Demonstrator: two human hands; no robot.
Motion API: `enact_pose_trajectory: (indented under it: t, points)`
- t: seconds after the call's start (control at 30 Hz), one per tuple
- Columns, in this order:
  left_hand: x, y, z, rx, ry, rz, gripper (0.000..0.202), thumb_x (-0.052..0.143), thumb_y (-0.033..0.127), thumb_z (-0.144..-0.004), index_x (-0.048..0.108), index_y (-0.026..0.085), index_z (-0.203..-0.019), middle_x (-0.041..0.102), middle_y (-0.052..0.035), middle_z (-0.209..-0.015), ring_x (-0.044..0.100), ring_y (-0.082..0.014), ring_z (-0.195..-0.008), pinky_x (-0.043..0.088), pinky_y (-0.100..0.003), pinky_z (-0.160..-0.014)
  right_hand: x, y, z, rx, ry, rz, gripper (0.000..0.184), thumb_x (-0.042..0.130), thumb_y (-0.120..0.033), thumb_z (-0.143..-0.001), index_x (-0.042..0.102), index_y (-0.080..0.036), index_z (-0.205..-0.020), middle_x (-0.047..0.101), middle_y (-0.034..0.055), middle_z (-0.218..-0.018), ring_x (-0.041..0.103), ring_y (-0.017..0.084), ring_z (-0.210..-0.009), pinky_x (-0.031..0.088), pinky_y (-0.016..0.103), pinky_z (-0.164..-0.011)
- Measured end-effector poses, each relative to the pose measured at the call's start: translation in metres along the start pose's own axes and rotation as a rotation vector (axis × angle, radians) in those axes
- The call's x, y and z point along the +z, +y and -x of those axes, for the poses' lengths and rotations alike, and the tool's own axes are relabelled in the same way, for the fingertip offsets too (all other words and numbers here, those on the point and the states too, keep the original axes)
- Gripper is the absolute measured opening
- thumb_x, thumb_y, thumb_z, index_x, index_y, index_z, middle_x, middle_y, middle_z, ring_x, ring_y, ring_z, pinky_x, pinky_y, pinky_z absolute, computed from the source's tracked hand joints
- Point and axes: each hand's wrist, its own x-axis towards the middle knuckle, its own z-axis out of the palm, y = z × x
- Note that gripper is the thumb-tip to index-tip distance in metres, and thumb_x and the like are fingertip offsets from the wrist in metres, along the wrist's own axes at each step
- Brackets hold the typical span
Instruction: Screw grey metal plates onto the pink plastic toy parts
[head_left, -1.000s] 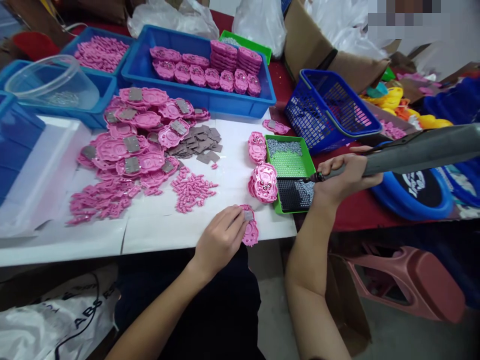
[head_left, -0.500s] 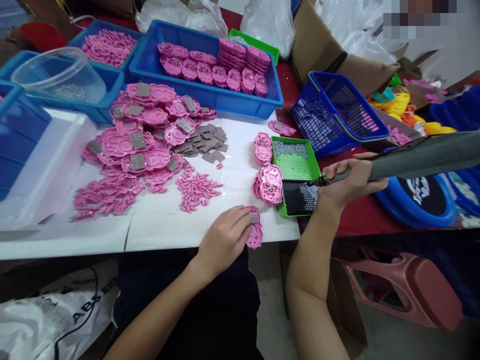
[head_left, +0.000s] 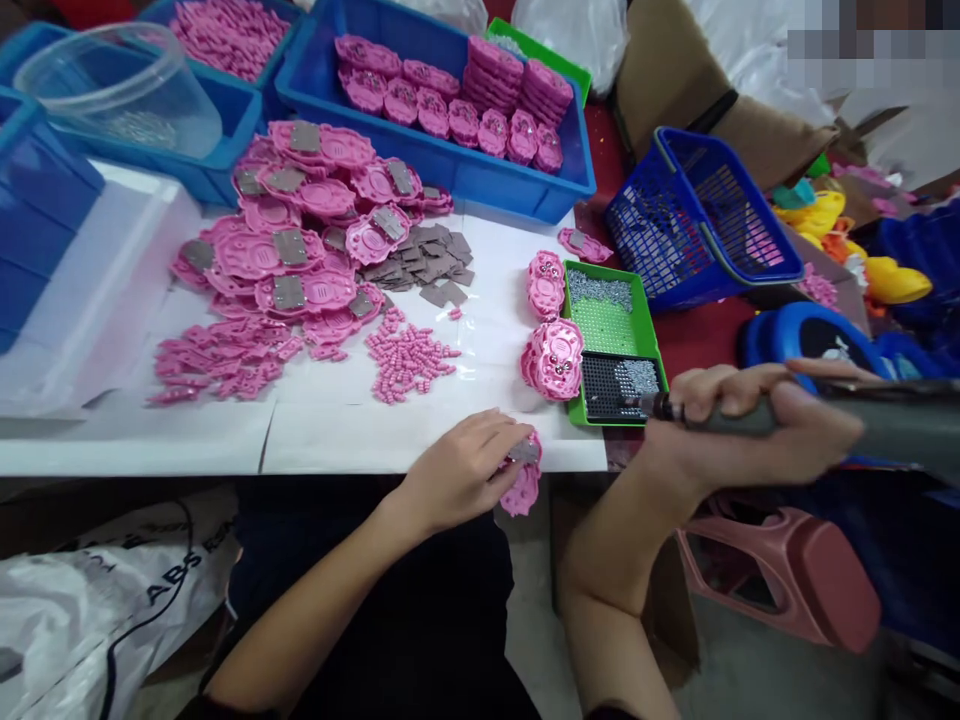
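Observation:
My left hand (head_left: 461,470) pinches a pink plastic toy part (head_left: 523,482) with a grey metal plate on it, at the front edge of the white table. My right hand (head_left: 750,425) grips a grey electric screwdriver (head_left: 847,420), its tip over the dark grid end of a green screw tray (head_left: 611,345). Two short stacks of finished pink parts (head_left: 553,358) lie just left of that tray. Small pink pegs (head_left: 411,355) and grey metal plates (head_left: 435,262) lie in loose heaps further left.
A big heap of pink parts (head_left: 300,240) covers the table's middle. Blue bins (head_left: 442,100) of pink parts stand at the back, a clear tub (head_left: 112,90) at back left. A blue mesh basket (head_left: 697,215) sits right of the tray, a pink stool (head_left: 787,585) below.
The camera has tipped down. My right hand has drawn the screwdriver back and down toward the tray's near end. My left hand has slid the pink part to the table's edge.

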Motion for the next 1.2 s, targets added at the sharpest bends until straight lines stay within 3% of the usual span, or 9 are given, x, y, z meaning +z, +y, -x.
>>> enact_pose_trajectory:
  t: [0.07, 0.13, 0.23, 0.47, 0.83, 1.0, 1.2]
  points:
    - [0.001, -0.001, 0.001, -0.030, -0.025, -0.039, 0.034, 0.060, 0.017, -0.099, 0.055, 0.016, -0.133, 0.073, -0.0137, -0.126, 0.071, -0.0266, -0.119, 0.057, -0.050, -0.111, -0.005, -0.009, 0.029, -0.070, -0.211, -0.035, 0.026, 0.048, -0.024, -0.065, 0.054, -0.026, -0.090, 0.035, -0.0117, -0.048, 0.028, 0.009, -0.032, 0.031, 0.025, -0.036]
    - [0.002, -0.002, 0.000, -0.064, -0.045, -0.047, 0.039, 0.060, 0.017, -0.099, 0.053, 0.015, -0.137, 0.071, -0.0147, -0.130, 0.069, -0.0277, -0.123, 0.056, -0.051, -0.111, -0.008, -0.013, 0.052, -0.035, -0.425, -0.059, 0.025, 0.052, -0.019, -0.069, 0.060, -0.026, -0.092, 0.043, -0.0104, -0.052, 0.034, 0.009, -0.034, 0.037, 0.027, -0.039]
    - [0.003, -0.002, 0.000, -0.091, -0.063, -0.036, 0.048, 0.062, 0.011, -0.094, 0.049, 0.015, -0.141, 0.070, -0.0151, -0.133, 0.068, -0.0287, -0.124, 0.057, -0.052, -0.111, -0.008, -0.010, 0.073, 0.062, -0.577, -0.096, 0.021, 0.055, -0.017, -0.077, 0.064, -0.026, -0.093, 0.046, -0.0093, -0.053, 0.036, 0.009, -0.035, 0.038, 0.026, -0.039]
    - [0.002, -0.001, 0.000, -0.152, -0.102, -0.013, 0.055, 0.063, 0.010, -0.091, 0.047, 0.018, -0.143, 0.070, -0.0132, -0.132, 0.068, -0.0288, -0.125, 0.057, -0.050, -0.109, -0.002, 0.000, 0.082, 0.157, -0.610, -0.096, 0.017, 0.061, -0.019, -0.079, 0.065, -0.028, -0.093, 0.045, -0.0092, -0.052, 0.035, 0.009, -0.037, 0.038, 0.025, -0.041]
    - [0.002, -0.001, -0.003, -0.198, -0.167, -0.009, 0.047, 0.060, 0.012, -0.093, 0.050, 0.016, -0.138, 0.072, -0.0134, -0.117, 0.068, -0.0296, -0.118, 0.060, -0.045, -0.097, 0.006, 0.005, 0.082, 0.178, -0.616, -0.098, 0.022, 0.059, -0.015, -0.076, 0.067, -0.028, -0.092, 0.046, -0.0084, -0.051, 0.033, 0.010, -0.039, 0.036, 0.024, -0.040]
    - [-0.001, 0.000, -0.005, -0.202, -0.187, 0.033, 0.046, 0.057, 0.009, -0.092, 0.050, 0.014, -0.137, 0.070, -0.0152, -0.121, 0.067, -0.0295, -0.119, 0.059, -0.045, -0.099, 0.000, 0.007, 0.084, 0.178, -0.650, -0.116, 0.022, 0.061, -0.019, -0.079, 0.067, -0.028, -0.098, 0.047, -0.0084, -0.055, 0.037, 0.009, -0.040, 0.039, 0.025, -0.043]
    - [0.001, 0.000, -0.005, -0.223, -0.195, 0.036, 0.042, 0.057, 0.010, -0.093, 0.051, 0.017, -0.134, 0.071, -0.0136, -0.119, 0.067, -0.0291, -0.119, 0.058, -0.045, -0.099, 0.002, 0.007, 0.087, 0.199, -0.635, -0.007, 0.014, 0.063, -0.022, -0.079, 0.057, -0.028, -0.089, 0.044, -0.0092, -0.053, 0.038, 0.009, -0.040, 0.038, 0.027, -0.044]
